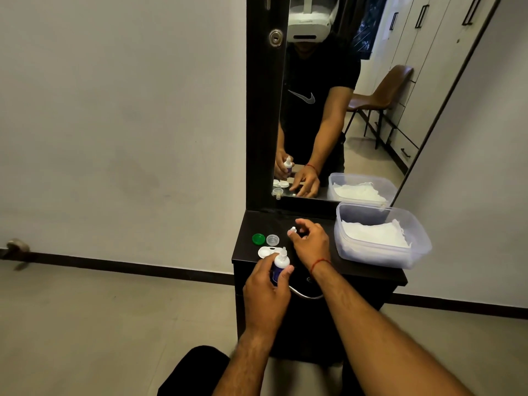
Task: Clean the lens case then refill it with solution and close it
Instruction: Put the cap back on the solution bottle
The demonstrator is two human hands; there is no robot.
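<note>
My left hand (267, 290) grips a small white solution bottle (281, 260) with a purple label, held upright with its nozzle bare. Just beyond it the white lens case (264, 251) lies open on the dark cabinet top (368, 274), partly hidden by the bottle. A green lid (258, 238) and a clear lid (272, 240) rest behind the case. My right hand (310, 244) hovers to the right of the case, and its fingertips pinch the bottle's small white cap (292, 230).
A clear plastic tub (420, 254) holding white tissue stands at the right of the cabinet top. A mirror (371, 115) rises behind it and reflects the scene. A metal drawer handle (305, 295) sticks out below the front edge.
</note>
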